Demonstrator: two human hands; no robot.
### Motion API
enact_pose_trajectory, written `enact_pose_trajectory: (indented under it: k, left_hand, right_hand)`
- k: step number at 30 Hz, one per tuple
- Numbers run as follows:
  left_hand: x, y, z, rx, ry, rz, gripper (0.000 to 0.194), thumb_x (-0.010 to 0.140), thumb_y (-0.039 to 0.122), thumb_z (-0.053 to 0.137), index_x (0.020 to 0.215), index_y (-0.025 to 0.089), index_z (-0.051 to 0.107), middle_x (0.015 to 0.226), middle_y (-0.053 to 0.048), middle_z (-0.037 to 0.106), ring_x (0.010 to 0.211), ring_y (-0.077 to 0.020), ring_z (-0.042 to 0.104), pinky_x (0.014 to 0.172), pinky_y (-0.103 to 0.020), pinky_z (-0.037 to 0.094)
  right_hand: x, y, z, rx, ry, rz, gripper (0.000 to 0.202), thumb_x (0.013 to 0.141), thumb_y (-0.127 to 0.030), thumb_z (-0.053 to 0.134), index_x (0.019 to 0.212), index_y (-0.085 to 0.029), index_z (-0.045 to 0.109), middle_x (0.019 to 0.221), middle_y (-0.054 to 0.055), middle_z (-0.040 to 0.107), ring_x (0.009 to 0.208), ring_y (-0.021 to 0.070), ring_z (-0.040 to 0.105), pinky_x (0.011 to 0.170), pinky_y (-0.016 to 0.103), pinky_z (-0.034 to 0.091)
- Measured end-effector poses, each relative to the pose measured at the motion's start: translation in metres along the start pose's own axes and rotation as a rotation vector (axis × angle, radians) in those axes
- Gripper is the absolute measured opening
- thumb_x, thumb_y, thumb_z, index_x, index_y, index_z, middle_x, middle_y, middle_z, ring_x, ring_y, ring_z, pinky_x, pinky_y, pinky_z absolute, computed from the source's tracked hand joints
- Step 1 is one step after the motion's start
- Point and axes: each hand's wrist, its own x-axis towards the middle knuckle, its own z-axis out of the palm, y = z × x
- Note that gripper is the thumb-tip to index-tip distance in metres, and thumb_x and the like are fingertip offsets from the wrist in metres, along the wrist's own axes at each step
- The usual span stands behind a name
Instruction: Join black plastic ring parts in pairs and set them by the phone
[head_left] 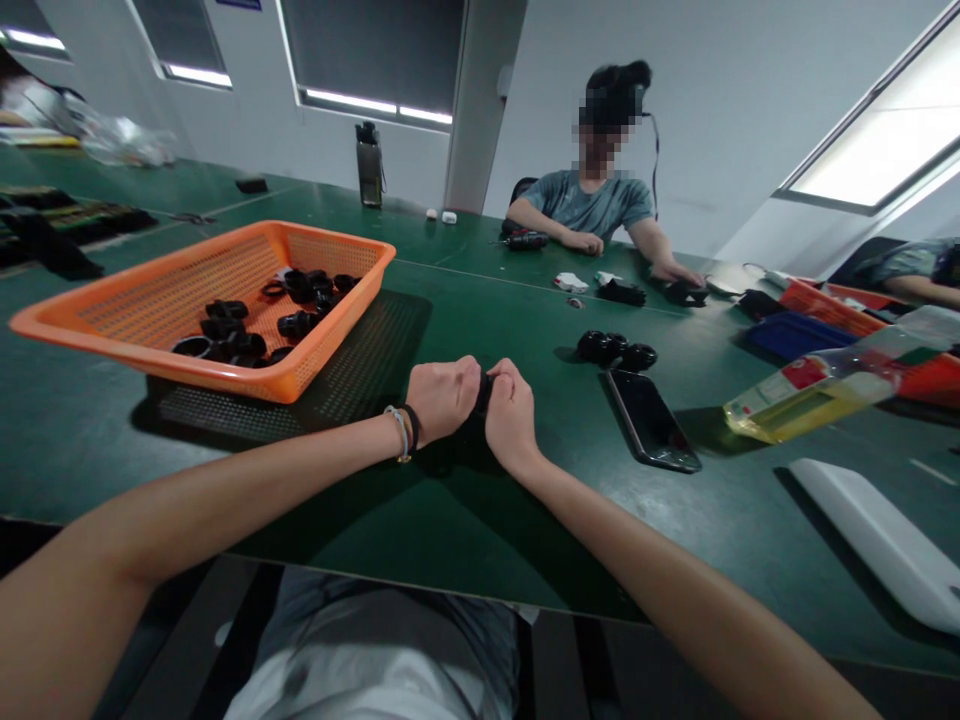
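Observation:
My left hand point(444, 398) and my right hand point(511, 412) are closed around one small black part point(484, 393) between them, low over the table in front of me. Most of that part is hidden by my fingers, so its exact kind does not show. To the left of my hands stands an orange perforated basket point(150, 262) with several black ring-shaped and cylindrical parts point(232, 335) inside. A small group of black round parts point(615, 350) lies on the table to the right of my hands.
A phone point(651, 418), a tilted bottle of yellow liquid point(817, 390) and a white slab-like object point(874, 535) lie to the right on the green table point(480, 290). Across sits a co-worker point(592, 205) with a power driver point(525, 240) nearby. A dark bottle point(369, 168) stands at the back.

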Motion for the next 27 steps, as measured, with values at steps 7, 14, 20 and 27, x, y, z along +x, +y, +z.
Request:
enact_pose_trajectory:
  k: [7,14,20,27]
  left_hand:
    - [0.003,-0.008,-0.002,0.09,0.015,0.183,0.045,0.089,0.031,0.016,0.076,0.014,0.056,0.06,-0.007,0.06,0.057,-0.0178,0.055,0.053,-0.027,0.033]
    - [0.004,-0.015,-0.002,0.021,0.041,0.244,0.042,0.088,0.036,0.02,0.078,0.016,0.055,0.061,-0.005,0.059,0.058,-0.0165,0.055,0.054,-0.026,0.035]
    - [0.011,-0.014,0.007,-0.215,-0.018,0.027,0.028,0.089,0.035,0.028,0.092,0.017,0.05,0.071,-0.002,0.06,0.063,-0.0161,0.057,0.058,-0.025,0.039]
    - [0.016,-0.021,0.019,-0.559,0.09,-0.04,0.021,0.088,0.032,0.04,0.101,0.016,0.041,0.097,-0.007,0.057,0.082,-0.015,0.057,0.076,-0.029,0.045]
  right_hand:
    - [-0.002,0.007,0.005,0.154,-0.049,0.153,0.023,0.083,-0.025,0.026,0.061,-0.022,0.033,0.057,-0.004,0.034,0.053,0.0119,0.036,0.049,0.024,0.029]
    - [0.0,0.007,0.003,0.175,-0.08,0.11,0.026,0.086,-0.029,0.025,0.062,-0.022,0.034,0.056,-0.004,0.034,0.051,0.011,0.035,0.047,0.022,0.029]
    - [0.019,0.018,-0.008,0.154,-0.183,0.096,0.027,0.086,-0.038,0.03,0.067,-0.022,0.04,0.06,-0.003,0.042,0.056,0.0113,0.044,0.047,0.021,0.036]
    - [0.036,0.04,-0.019,0.246,-0.38,0.068,0.029,0.075,-0.045,0.051,0.087,-0.021,0.041,0.071,-0.003,0.055,0.057,0.0108,0.055,0.055,0.025,0.044]
